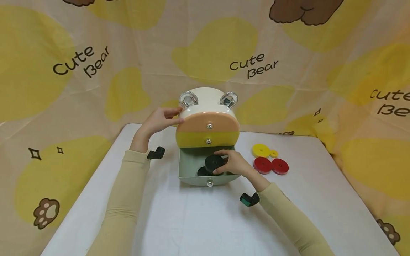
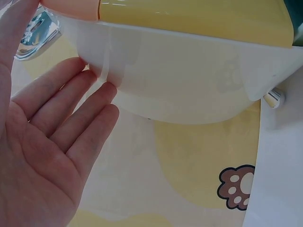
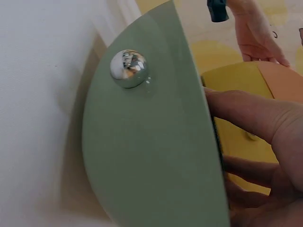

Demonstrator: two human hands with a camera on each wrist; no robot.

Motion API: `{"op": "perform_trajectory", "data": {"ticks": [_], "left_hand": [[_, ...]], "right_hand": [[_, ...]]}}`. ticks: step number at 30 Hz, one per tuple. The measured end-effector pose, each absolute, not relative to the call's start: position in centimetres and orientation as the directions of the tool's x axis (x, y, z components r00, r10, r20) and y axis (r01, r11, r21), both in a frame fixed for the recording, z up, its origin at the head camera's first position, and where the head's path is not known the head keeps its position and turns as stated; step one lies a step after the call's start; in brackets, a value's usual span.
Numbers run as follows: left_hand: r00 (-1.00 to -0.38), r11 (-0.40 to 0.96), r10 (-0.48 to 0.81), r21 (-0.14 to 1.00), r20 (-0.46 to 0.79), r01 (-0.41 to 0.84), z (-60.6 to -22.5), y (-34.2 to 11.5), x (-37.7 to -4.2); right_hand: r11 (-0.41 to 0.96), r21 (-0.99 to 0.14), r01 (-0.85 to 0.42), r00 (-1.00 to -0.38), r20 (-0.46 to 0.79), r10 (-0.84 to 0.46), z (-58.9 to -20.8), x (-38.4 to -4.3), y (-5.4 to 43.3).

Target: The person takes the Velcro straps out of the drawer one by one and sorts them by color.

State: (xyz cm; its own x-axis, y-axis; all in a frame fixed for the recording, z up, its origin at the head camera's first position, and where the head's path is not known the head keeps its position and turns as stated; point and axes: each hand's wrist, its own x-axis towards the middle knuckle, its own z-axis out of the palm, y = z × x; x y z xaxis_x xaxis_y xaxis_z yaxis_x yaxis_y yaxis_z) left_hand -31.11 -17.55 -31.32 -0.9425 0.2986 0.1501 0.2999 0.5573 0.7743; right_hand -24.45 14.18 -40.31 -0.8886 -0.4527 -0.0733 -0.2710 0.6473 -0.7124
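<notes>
A small white storage box [image 1: 205, 93] with silver ears stands on the table, its front made of an orange drawer [image 1: 195, 122], a yellow drawer [image 1: 192, 139] and a green drawer [image 1: 189, 181]. The green one is pulled out. Over it, my right hand [image 1: 237, 164] grips a black disc [image 1: 214, 163] with a small centre hole, thumb and fingers at its edge. Another black disc [image 1: 202, 171] lies partly hidden beneath it. My left hand [image 2: 52, 132] touches the box's side near an ear with nearly straight fingertips. In the right wrist view the drawer front hides the disc.
To the right of the box, a large yellow disc [image 1: 260, 150] and a small yellow ring [image 1: 273, 153] lie on the white table [image 1: 185, 220]. Two red discs [image 1: 262, 165] sit just in front of them. A printed cloth [image 1: 205, 46] hangs behind the table.
</notes>
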Motion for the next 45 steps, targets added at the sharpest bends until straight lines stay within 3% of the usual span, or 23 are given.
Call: {"op": "perform_trajectory", "data": {"ticks": [45], "left_hand": [[-0.940, 0.571, 0.303, 0.760, 0.157, 0.311, -31.6, -17.5, -31.7]], "right_hand": [[0.570, -0.816, -0.091, -0.963, -0.074, -0.259, -37.8, -21.7, 23.3]]}}
